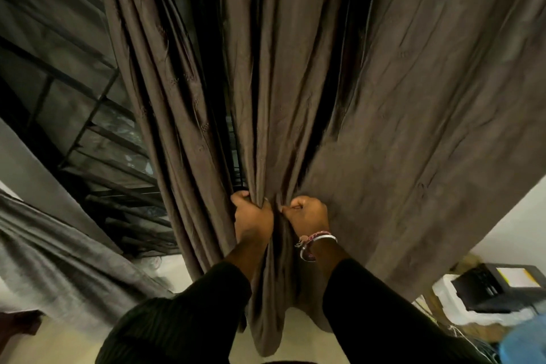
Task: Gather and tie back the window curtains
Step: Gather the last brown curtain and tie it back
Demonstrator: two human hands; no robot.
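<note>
A long dark brown curtain (413,115) hangs from above and fills most of the view. Its folds are bunched together low in the middle. My left hand (252,217) grips the bunched folds from the left side. Right beside it, my right hand (305,216) grips the same bunch from the right, with bracelets on the wrist. Below both hands the gathered cloth hangs down between my forearms. A second brown curtain panel (165,115) hangs to the left, with a dark gap between the two panels.
The barred window (88,127) shows at the left behind the curtains. A grey cloth (59,260) drapes at the lower left. At the lower right stand a black device (502,287) on a white box and a blue object (526,343).
</note>
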